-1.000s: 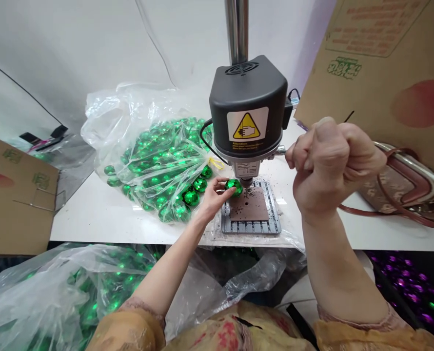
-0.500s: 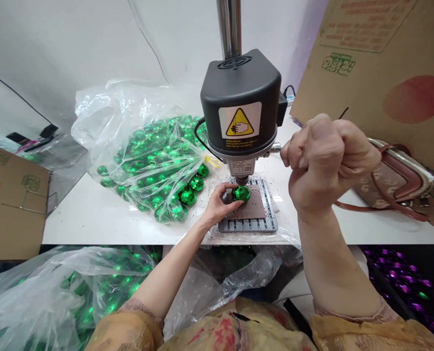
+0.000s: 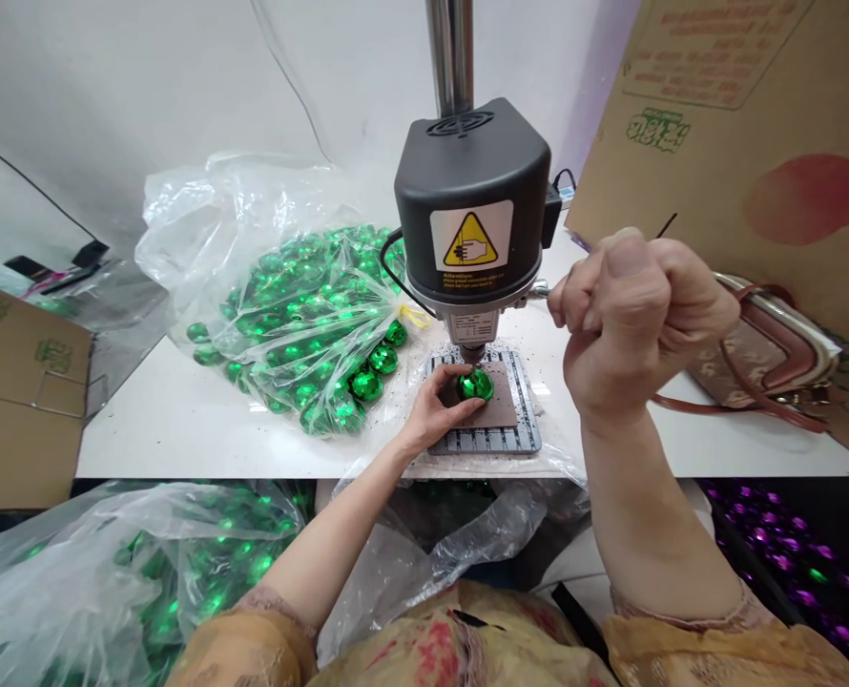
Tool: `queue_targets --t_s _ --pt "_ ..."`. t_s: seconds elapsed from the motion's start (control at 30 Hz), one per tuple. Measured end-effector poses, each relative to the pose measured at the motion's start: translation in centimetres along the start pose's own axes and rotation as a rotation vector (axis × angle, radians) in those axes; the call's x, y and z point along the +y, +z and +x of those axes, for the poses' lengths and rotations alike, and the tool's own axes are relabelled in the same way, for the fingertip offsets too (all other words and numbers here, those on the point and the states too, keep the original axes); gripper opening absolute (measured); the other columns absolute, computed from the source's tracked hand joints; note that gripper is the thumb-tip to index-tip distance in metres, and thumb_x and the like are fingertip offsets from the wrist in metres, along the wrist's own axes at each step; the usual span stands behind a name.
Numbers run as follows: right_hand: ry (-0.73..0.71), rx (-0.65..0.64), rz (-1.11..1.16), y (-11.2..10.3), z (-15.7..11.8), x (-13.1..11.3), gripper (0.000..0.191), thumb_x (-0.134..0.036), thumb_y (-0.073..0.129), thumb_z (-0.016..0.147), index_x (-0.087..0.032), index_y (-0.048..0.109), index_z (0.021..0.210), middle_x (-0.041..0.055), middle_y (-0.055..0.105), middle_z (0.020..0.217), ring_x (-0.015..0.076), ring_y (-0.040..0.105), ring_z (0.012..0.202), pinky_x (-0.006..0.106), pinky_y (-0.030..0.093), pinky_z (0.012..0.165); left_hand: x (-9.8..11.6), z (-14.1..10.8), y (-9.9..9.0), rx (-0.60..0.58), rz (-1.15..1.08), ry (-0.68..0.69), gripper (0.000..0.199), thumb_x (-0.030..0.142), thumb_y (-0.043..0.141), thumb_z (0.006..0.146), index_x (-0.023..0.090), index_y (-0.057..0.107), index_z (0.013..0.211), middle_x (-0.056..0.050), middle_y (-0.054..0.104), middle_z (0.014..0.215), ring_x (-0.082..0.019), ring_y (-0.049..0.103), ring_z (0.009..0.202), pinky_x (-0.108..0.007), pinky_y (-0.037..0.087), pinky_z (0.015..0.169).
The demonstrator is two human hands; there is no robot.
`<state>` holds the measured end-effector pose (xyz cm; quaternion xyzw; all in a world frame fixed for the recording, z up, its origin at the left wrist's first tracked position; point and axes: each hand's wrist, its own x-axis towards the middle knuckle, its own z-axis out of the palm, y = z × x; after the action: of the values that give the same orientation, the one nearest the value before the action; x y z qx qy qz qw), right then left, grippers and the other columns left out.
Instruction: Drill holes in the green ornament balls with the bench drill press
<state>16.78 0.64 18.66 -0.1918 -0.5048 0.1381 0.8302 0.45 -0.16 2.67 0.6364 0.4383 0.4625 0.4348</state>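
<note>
A black drill press [image 3: 471, 200] with a yellow warning label stands over a slotted metal base [image 3: 528, 405]. On the brown pad [image 3: 500, 410] of that base, my left hand [image 3: 435, 410] holds a shiny green faceted ball [image 3: 477, 385] between thumb and fingers, just under the chuck [image 3: 471, 351]. My right hand [image 3: 643, 305] is closed in a fist round the press's lever [image 3: 541, 288], whose grip is hidden by the fingers.
A clear plastic bag [image 3: 181, 219] of green balls lies left of the press. Cardboard boxes [image 3: 717, 162] stand at both sides, with a handbag [image 3: 775, 353] at the right. Below the table edge are another bag of green balls [image 3: 210, 563] and purple balls [image 3: 775, 544].
The green ball has shifted slightly to the right and sits a little clear of the chuck. My left hand's fingers have moved slightly with it; my right hand is nearly unchanged.
</note>
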Motion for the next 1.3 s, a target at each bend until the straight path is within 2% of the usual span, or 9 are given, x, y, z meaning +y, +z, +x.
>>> queue_targets --t_s 0.13,0.33,0.5,0.63,0.77,0.93,1.17,1.3 --pt "-0.01 -0.001 0.02 -0.1 -0.1 -0.1 0.049 -0.031 0.06 0.087 -0.02 0.028 0.052 -0.0063 0.03 0.046 0.0057 0.029 0.041 0.03 0.023 0.042 -0.2 -0.1 0.5 0.021 -0.035 -0.031 0.054 0.045 0.084 0.071 0.019 0.062 0.113 -0.008 0.071 0.108 -0.021 0.067 0.103 -0.036 0.051 0.094" --pt "-0.098 0.003 -0.012 -0.6 -1.1 0.4 0.052 -0.026 0.058 0.088 -0.018 0.02 0.053 -0.006 0.026 0.045 0.0037 0.028 0.041 0.028 0.021 0.043 -0.4 0.0 0.4 0.006 -0.038 -0.028 0.054 0.043 0.084 0.072 0.019 0.061 0.114 -0.009 0.071 0.109 -0.022 0.067 0.103 -0.037 0.051 0.094" --pt "-0.151 0.015 -0.033 -1.2 -1.8 1.3 0.052 -0.029 0.056 0.087 -0.017 0.018 0.055 -0.006 0.025 0.046 0.003 0.023 0.042 0.026 0.021 0.041 -0.4 -0.1 0.5 0.019 -0.051 -0.031 0.055 0.045 0.084 0.071 0.018 0.06 0.113 -0.009 0.07 0.11 -0.022 0.067 0.104 -0.036 0.052 0.094" --pt "-0.198 -0.025 -0.005 -1.8 -2.5 1.6 0.049 -0.024 0.056 0.086 -0.017 0.017 0.057 -0.006 0.019 0.047 0.0038 0.022 0.042 0.025 0.025 0.041 -0.3 -0.1 0.4 0.021 -0.041 -0.039 0.056 0.046 0.085 0.071 0.018 0.061 0.113 -0.009 0.07 0.11 -0.023 0.066 0.107 -0.037 0.051 0.095" --pt "-0.271 -0.044 0.013 -2.0 -2.9 1.7 0.044 -0.014 0.052 0.084 -0.018 0.017 0.057 -0.0064 0.023 0.047 0.0042 0.027 0.041 0.025 0.032 0.041 -0.4 -0.1 0.3 0.019 -0.022 -0.042 0.056 0.045 0.085 0.071 0.019 0.061 0.114 -0.009 0.07 0.111 -0.024 0.066 0.107 -0.038 0.051 0.095" --pt "-0.262 -0.058 0.016 -2.1 -3.1 1.9 0.043 -0.01 0.05 0.081 -0.018 0.015 0.057 -0.0062 0.027 0.048 0.004 0.027 0.041 0.026 0.031 0.041 -0.7 -0.2 0.4 0.014 -0.06 -0.048 0.058 0.044 0.085 0.07 0.019 0.061 0.115 -0.009 0.07 0.112 -0.024 0.066 0.109 -0.037 0.051 0.095" --pt "-0.341 -0.033 0.031 -2.8 -4.5 3.0 0.049 -0.007 0.055 0.075 -0.018 0.011 0.056 -0.0059 0.024 0.047 0.0037 0.022 0.04 0.028 0.028 0.041 -0.9 -0.2 0.3 0.018 -0.047 -0.03 0.057 0.042 0.086 0.07 0.019 0.061 0.116 -0.009 0.069 0.115 -0.024 0.064 0.111 -0.038 0.05 0.098" --pt "-0.253 -0.001 -0.015 -2.0 -3.6 2.0 0.05 -0.013 0.056 0.081 -0.018 0.013 0.056 -0.0063 0.022 0.047 0.0037 0.024 0.039 0.027 0.027 0.042 -0.6 -0.2 0.4 0.032 -0.058 -0.038 0.055 0.043 0.086 0.07 0.019 0.062 0.113 -0.009 0.07 0.111 -0.023 0.066 0.106 -0.038 0.051 0.095"
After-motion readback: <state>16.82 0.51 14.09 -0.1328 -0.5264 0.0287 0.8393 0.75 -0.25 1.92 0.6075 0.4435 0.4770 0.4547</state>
